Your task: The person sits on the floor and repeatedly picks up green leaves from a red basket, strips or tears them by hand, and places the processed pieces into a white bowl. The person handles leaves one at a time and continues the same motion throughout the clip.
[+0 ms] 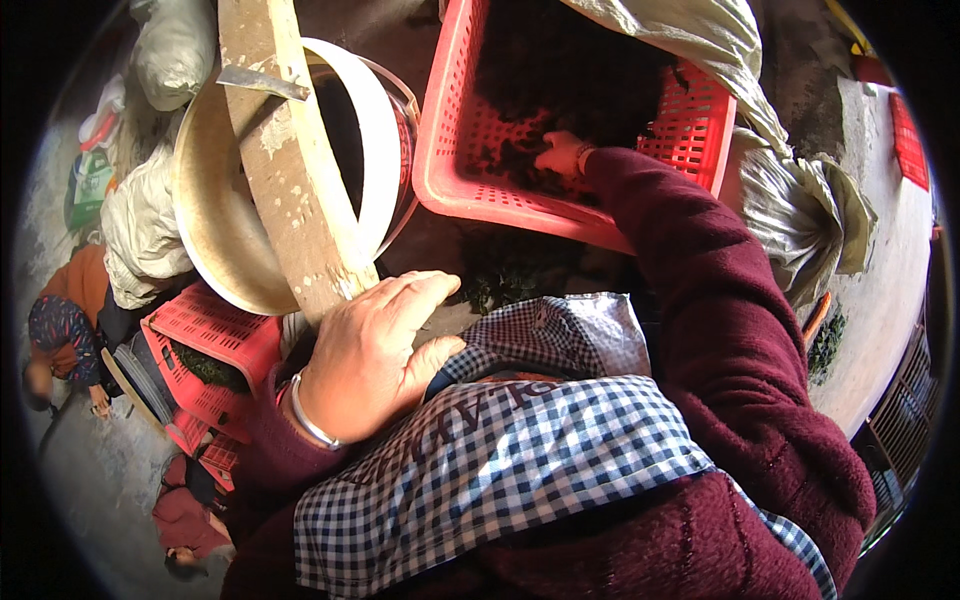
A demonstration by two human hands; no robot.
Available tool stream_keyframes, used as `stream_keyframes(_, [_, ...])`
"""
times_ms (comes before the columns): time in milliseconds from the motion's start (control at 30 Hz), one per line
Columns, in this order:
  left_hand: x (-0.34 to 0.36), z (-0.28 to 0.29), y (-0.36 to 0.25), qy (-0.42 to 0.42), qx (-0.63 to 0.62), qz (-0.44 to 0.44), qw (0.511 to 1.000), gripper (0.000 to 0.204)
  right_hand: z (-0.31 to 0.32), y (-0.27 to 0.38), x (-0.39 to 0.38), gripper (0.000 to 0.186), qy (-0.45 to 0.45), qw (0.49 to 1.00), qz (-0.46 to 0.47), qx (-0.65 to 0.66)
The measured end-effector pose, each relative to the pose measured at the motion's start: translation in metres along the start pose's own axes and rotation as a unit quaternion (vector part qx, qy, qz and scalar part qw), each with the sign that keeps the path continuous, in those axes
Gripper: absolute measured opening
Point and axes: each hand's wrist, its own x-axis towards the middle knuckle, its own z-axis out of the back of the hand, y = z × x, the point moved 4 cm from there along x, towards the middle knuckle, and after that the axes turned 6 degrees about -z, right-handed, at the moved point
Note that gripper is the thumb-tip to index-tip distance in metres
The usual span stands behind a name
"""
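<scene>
The person's left hand [365,362], fingers loosely spread with nothing visibly held, sits by a brown wooden plank [290,190], while the right hand [562,154] curls, grip unclear, beside dark loose material [570,65] inside a red perforated plastic basket [432,165], where a hasty sweep might spill some.
</scene>
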Motion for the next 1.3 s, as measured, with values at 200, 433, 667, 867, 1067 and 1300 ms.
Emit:
stream_keyframes(200, [-0.014,-0.006,-0.011,-0.013,0.072,-0.025,0.997,0.035,0.091,0.041,-0.092,0.024,0.062,0.874,0.013,0.482])
stream_keyframes(433, [-0.021,-0.025,-0.005,-0.031,0.153,-0.058,0.986,0.028,0.168,0.104,-0.227,0.023,0.212,0.758,0.227,0.573])
stream_keyframes(667, [0.023,-0.006,-0.027,-0.309,0.017,-0.145,0.940,0.069,0.148,0.141,-0.310,0.032,0.199,0.697,0.268,0.634])
stream_keyframes(867, [0.034,-0.019,-0.013,-0.193,-0.172,-0.082,0.963,0.023,0.124,0.151,-0.328,0.034,0.109,0.665,0.275,0.686])
stream_keyframes(1067, [0.029,-0.011,0.028,-0.214,-0.323,-0.020,0.922,0.018,0.132,0.119,-0.294,0.018,-0.017,0.644,0.136,0.753])
stream_keyframes(1300, [0.026,-0.005,0.025,-0.182,-0.600,-0.030,0.779,0.015,0.150,0.097,-0.260,0.024,-0.062,0.654,0.163,0.736])
